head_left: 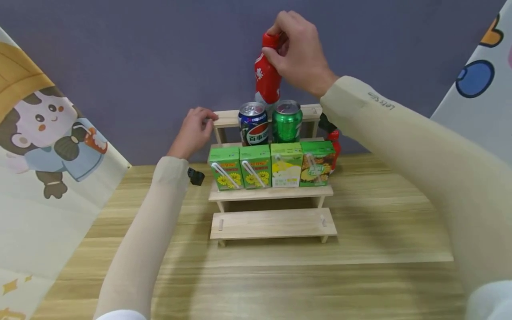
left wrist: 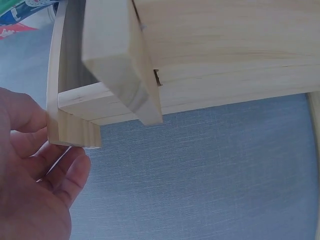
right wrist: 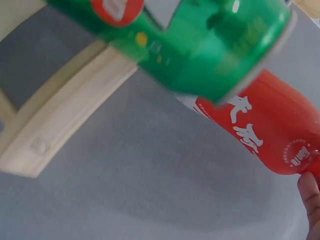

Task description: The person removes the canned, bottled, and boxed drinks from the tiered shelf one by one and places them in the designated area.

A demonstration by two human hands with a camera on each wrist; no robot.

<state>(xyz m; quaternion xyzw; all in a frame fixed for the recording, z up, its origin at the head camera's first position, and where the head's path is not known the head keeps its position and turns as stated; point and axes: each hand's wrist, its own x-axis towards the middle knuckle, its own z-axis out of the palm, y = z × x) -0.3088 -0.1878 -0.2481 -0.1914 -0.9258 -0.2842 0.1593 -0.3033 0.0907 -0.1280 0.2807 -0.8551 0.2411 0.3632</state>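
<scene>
By its red cap and neck, my right hand (head_left: 300, 51) holds a red plastic bottle (head_left: 268, 80) upright over the top step, behind two cans. The bottle's lower end is partly hidden by the cans. In the right wrist view, white lettering shows on the bottle (right wrist: 265, 125). My left hand (head_left: 194, 131) grips the left end of the top board of a wooden step stand (head_left: 226, 118), its thumb and fingers about the board's end in the left wrist view. A dark blue can (head_left: 253, 126) and a green can (head_left: 287, 123) stand side by side in front of the bottle.
Several green and yellow drink cartons (head_left: 256, 169) line the step below the cans. Beside the stand's right end is another red item (head_left: 335, 144), partly hidden. The lowest step (head_left: 274, 223) faces me on the wood-grain table (head_left: 280, 289). A grey-blue panel (head_left: 140, 66) rises behind.
</scene>
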